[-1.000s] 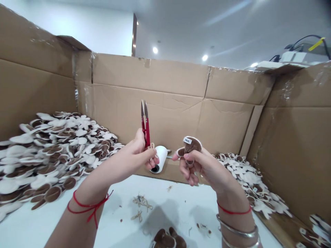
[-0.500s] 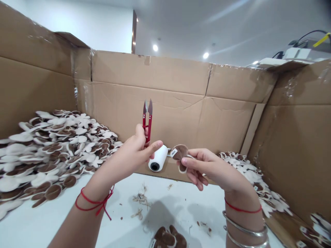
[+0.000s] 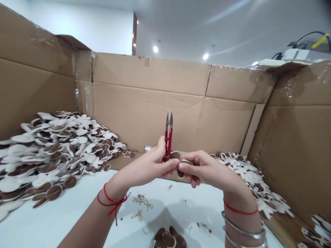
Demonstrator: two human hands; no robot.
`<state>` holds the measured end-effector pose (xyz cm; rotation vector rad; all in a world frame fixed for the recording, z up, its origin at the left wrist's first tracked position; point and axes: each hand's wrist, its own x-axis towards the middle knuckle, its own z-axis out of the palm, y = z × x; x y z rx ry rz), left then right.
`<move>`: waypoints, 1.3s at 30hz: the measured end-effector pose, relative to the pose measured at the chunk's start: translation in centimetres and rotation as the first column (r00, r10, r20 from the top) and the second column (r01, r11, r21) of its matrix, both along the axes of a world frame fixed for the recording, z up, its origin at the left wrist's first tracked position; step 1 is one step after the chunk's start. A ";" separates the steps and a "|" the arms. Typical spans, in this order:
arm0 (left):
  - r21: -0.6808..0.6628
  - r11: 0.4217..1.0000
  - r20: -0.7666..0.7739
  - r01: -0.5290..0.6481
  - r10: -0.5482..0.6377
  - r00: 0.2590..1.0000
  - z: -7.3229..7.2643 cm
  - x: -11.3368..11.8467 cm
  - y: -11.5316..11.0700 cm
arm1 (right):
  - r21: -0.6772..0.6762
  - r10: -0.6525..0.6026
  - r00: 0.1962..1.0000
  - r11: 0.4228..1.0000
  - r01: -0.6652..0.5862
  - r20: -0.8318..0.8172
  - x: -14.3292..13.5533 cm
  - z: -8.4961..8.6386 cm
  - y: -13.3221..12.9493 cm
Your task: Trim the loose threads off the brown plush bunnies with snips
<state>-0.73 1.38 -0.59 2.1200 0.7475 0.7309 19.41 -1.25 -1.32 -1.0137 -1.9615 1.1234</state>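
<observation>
Red-handled thread snips [image 3: 168,137] point upward from my left hand [image 3: 152,162], whose fingers are wrapped round them. The thumb of that hand also presses on a small brown-and-white felt piece [image 3: 176,157]. My right hand [image 3: 204,168] pinches the same piece from the right, so both hands meet at it. Below them, near the bottom edge, several brown felt pieces [image 3: 169,237] lie on the white table [image 3: 124,234].
A large heap of brown-and-white felt pieces [image 3: 51,155] is at the left, a smaller heap [image 3: 250,172] at the right. Thread scraps [image 3: 142,200] lie on the table. Cardboard walls [image 3: 150,103] stand around the back and sides.
My left hand has moved right with the snips and now touches the felt piece. The white cylinder seen behind it before is now out of sight. My right hand has hardly moved.
</observation>
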 end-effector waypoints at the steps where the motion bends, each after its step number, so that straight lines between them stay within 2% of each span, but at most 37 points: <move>1: -0.001 1.000 -0.007 -0.011 0.011 1.000 0.0 0.0 0.0 | 0.011 -0.032 0.999 0.999 0.032 -0.032 -0.1 0.0 0.0; 5: 0.025 0.999 -0.035 -0.023 0.024 0.999 0.1 0.5 -0.6 | 0.153 -0.193 0.955 0.961 0.230 -0.224 -0.7 0.0 -0.2; 8: 0.006 0.998 -0.040 0.067 -0.066 0.997 -0.1 1.3 -1.2 | 0.264 -0.192 0.934 0.924 0.275 -0.300 -1.4 -0.1 -0.1; 12: -0.062 0.989 -0.036 0.131 -0.133 0.990 -0.5 2.1 -1.3 | 0.328 -0.134 0.883 0.895 0.303 -0.450 -2.5 -0.7 0.5; 14: -0.067 0.987 0.002 0.145 -0.145 0.989 -0.5 2.0 -1.0 | 0.353 -0.066 0.789 0.869 0.346 -0.611 -3.3 -0.9 0.8; 16: -0.076 0.982 0.036 0.172 -0.170 0.985 -0.4 1.5 -0.6 | 0.350 -0.009 0.652 0.838 0.419 -0.758 -4.2 -0.9 0.9; 18: -0.088 0.975 0.061 0.202 -0.198 0.978 -0.2 1.0 -0.4 | 0.332 0.019 0.552 0.816 0.474 -0.833 -4.8 -0.8 0.7; 20: -0.114 0.969 0.107 0.219 -0.207 0.972 -0.1 0.6 -0.2 | 0.321 0.021 0.497 0.788 0.526 -0.867 -5.0 -0.4 0.1; 23: -0.140 0.971 0.230 0.195 -0.159 0.960 0.0 0.2 0.1 | 0.296 0.007 0.428 0.731 0.615 -0.904 -4.4 0.2 -1.3; 24: -0.132 0.973 0.285 0.190 -0.147 0.947 0.0 0.1 0.3 | 0.282 -0.005 0.419 0.731 0.621 -0.908 -4.0 0.4 -1.8; 27: -0.092 0.980 0.452 0.178 -0.118 0.884 0.1 -0.2 0.9 | 0.227 -0.049 0.458 0.820 0.526 -0.888 -3.3 0.8 -3.1; 29: -0.104 0.984 0.527 0.148 -0.072 0.847 0.3 -0.4 1.0 | 0.172 -0.077 0.541 0.902 0.395 -0.837 -3.5 0.7 -3.6; 31: -0.122 0.988 0.568 0.097 -0.011 0.823 0.5 -0.5 0.5 | 0.066 -0.125 0.633 0.961 0.269 -0.764 -4.4 0.4 -3.7; 34: -0.095 0.994 0.607 0.054 0.015 0.795 1.0 -0.3 -0.7 | -0.088 -0.157 0.698 0.987 0.134 -0.698 -6.4 -0.1 -3.5; 37: -0.059 0.998 0.610 0.004 0.033 0.792 1.2 0.0 -1.7 | -0.144 -0.096 0.702 0.989 -0.010 -0.706 -7.7 -0.3 -3.2; 39: -0.027 0.999 0.599 -0.043 0.051 0.799 1.2 0.1 -1.9 | -0.166 -0.078 0.697 0.984 -0.059 -0.712 -7.9 -0.2 -3.1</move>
